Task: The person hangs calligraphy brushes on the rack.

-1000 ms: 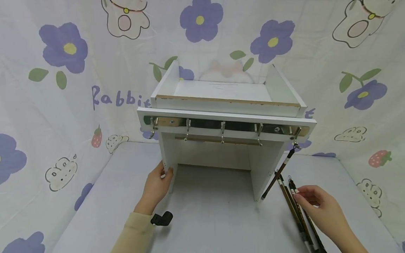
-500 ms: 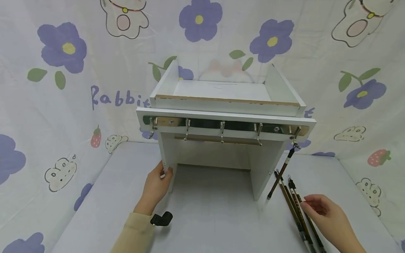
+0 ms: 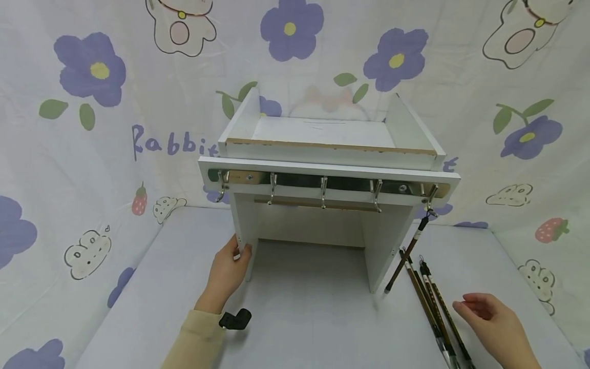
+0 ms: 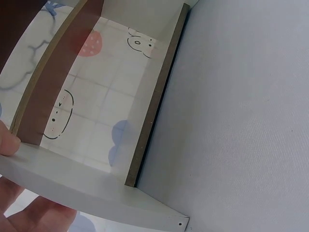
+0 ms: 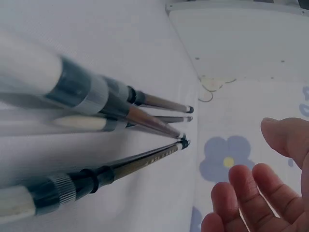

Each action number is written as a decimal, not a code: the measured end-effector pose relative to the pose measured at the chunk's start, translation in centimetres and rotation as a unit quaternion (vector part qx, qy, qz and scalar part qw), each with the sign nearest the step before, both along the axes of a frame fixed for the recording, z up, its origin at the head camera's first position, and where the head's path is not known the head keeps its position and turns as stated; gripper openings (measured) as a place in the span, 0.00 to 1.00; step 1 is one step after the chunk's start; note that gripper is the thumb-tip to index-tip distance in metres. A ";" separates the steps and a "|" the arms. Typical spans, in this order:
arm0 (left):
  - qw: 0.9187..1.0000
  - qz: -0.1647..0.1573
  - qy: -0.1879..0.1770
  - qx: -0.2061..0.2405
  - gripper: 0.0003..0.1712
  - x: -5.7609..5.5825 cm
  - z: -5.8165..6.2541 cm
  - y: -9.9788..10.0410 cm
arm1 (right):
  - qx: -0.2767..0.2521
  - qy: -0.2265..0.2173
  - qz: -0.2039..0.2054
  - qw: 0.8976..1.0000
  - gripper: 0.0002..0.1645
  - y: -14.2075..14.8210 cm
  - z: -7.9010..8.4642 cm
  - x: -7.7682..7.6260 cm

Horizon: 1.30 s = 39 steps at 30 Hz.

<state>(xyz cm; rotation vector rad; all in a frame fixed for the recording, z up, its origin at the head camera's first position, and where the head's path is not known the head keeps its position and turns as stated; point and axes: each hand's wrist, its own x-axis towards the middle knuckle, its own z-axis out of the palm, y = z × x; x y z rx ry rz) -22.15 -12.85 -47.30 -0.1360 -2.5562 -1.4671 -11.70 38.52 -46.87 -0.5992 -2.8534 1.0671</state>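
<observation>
hung brush point(image 3: 406, 255) slants off the rack's point(image 3: 332, 155) right-end hook point(image 3: 432, 193); loose brushes point(image 3: 435, 307) right of rack. right grip point(image 3: 495, 325) relaxed, fingers apart, empty; left grip point(image 3: 229, 264) pinches rack's left panel. likely brush-hanging, one up; next needs a loop pinch. pale desk point(image 3: 313, 318) under rack, printed cloth point(image 3: 184, 97) behind.

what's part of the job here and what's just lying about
Likely part of the job:
white board rack
silver metal hooks
slim brown hanging brush
slim brown loose brushes

Apparently just about:
white flower-printed cloth backdrop
small black angular device
</observation>
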 end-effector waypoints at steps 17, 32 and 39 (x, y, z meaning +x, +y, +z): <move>1.000 0.001 -0.003 -0.004 0.27 0.0 0.0 0.0 | -0.034 -0.087 -0.019 0.995 0.54 2.0 -2.5 -0.3; 1.000 0.003 0.000 -0.007 0.26 0.1 -0.1 0.0 | -0.040 -0.115 -0.018 0.992 0.56 2.3 -3.9 -0.2; 1.000 0.002 0.000 -0.005 0.26 0.2 0.0 0.1 | -0.034 -0.109 0.005 0.993 0.56 2.3 -3.7 -0.2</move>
